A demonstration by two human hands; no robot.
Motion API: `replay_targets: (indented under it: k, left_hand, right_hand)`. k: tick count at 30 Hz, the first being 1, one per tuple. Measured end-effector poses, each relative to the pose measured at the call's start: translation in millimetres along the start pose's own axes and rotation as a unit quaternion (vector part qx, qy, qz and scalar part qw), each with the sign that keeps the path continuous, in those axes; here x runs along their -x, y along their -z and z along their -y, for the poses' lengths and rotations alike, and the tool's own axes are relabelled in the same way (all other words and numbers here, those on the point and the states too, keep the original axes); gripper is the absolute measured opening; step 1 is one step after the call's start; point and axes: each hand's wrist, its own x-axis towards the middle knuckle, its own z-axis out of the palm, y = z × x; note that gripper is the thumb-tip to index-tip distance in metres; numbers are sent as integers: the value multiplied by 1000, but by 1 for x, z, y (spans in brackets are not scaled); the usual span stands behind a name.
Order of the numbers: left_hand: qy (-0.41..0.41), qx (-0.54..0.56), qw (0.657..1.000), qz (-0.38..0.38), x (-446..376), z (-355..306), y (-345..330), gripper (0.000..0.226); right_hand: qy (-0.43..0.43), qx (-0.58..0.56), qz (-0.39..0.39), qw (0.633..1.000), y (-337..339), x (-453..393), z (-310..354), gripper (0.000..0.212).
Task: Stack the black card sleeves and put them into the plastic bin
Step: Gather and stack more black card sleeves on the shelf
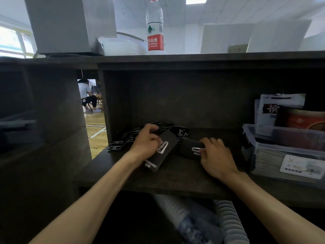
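Shelf (175, 180) front stays bare; left hand (146, 144) grip pinches one sleeve (162, 152), right hand (217, 156) another sleeve (190, 149).

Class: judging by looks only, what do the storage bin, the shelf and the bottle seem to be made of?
Storage bin: clear plastic; its contents show through the wall. Shelf: dark matte wood or wood-look board, grain faintly visible. Bottle: clear glossy plastic, probably, with a red cap and label.

The left hand (146, 142) covers part of the black sleeve (162, 150) it holds; the white words on it are blurry; the plastic bin (288, 152) is cut off at the right edge; its label is too small to read.
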Motion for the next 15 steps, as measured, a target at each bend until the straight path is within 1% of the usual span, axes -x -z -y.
replay_targets:
  k: [2,3,4,5,6,7,9,11,13,15]
  left_hand:
    - [-12,142,990,-17,1,-2,-14,60]
    - [-20,186,982,-20,1,-3,-21,65]
    - [-31,199,979,-29,0,-4,-28,67]
    - [-41,182,981,-47,-1,-3,-35,62]
    - [-43,142,986,-70,-2,-2,-41,54]
    - [-39,89,991,-88,-2,0,-45,45]
    - [-37,-26,995,-94,-2,2,-54,36]
    - [-41,-124,989,-73,2,3,-62,41]
    - [-42,-188,980,-59,5,-1,-63,47]
    - [-49,-246,966,-56,6,-2,-59,47]
  right_hand:
    - [-17,-20,12,1000,0,-5,3,35]
    - [-26,-32,20,999,0,-7,4,35]
    - [-35,-42,23,998,0,-9,5,36]
    - [-41,-49,21,998,0,-11,5,35]
    - [-43,-52,17,998,-1,-13,5,35]
    - [-42,-54,12,998,-2,-14,5,34]
    - [-35,-48,-3,998,-5,-17,7,32]
    - [-18,-37,-22,999,-6,-21,13,34]
    - [14,-15,-35,999,-8,-25,20,40]
    - [51,15,-27,998,-10,-27,27,45]
